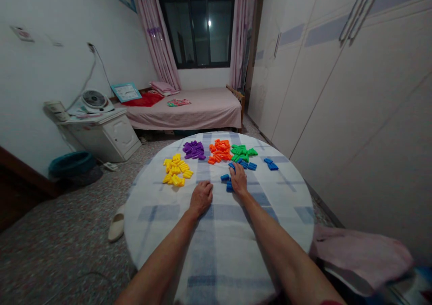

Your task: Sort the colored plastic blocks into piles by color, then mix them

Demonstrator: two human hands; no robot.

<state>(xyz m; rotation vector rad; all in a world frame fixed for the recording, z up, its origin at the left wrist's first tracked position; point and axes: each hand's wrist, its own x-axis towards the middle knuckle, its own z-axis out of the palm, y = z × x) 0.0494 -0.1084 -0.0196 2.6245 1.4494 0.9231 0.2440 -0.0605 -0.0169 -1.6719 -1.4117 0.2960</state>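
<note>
My right hand (pixel 239 179) reaches over the small blue plastic pieces (pixel 230 186), its fingers bent round one at the fingertips. The pieces look like clips, but they are too small to tell for sure. More blue pieces lie just beyond that hand, and a few sit apart to the right. Curled on the cloth with nothing visible in it, my left hand (pixel 201 198) rests nearer to me. Similar pieces lie in heaps by colour: yellow (pixel 176 170) at the left, purple (pixel 194 150) behind, orange (pixel 220 151) in the middle, green (pixel 243 152) right of the orange.
A round table with a checked cloth (pixel 162 233) carries everything. Past its far edge stands a bed (pixel 202 106). Tall wardrobes (pixel 303 70) line the right side, with pink fabric (pixel 364 255) low beside the table. A slipper (pixel 116 226) lies on the floor at left.
</note>
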